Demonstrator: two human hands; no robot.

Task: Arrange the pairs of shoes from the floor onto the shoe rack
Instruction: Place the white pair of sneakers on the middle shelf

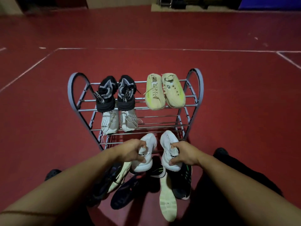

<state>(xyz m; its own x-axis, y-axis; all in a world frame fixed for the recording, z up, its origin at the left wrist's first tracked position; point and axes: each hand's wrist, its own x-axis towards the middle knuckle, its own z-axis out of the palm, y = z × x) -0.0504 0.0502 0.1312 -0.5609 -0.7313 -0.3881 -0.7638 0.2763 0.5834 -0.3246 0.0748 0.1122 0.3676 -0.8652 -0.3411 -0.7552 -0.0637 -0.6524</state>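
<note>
A white sneaker point(145, 152) is gripped at its collar by the left hand point(132, 151), the fingers point(141, 159) curled round the heel opening, and a second white sneaker point(169, 150) is gripped the same way by the right hand point(184, 154), whose fingers point(173, 161) are closed on the collar. Both toes are pointed away from the fingers, toward the lowest tier of the shoe rack point(195, 88), which is seen just beyond the fingertips. Farther beyond, a white pair point(119, 122) is set on the middle tier, and a black pair point(114, 93) and a cream pair point(165, 91) are set on the top tier. Below the fingers, nearer the person, several dark shoes point(123, 190) are heaped on the red floor point(48, 103), with one upturned pale sole point(167, 198) lying among them.
</note>
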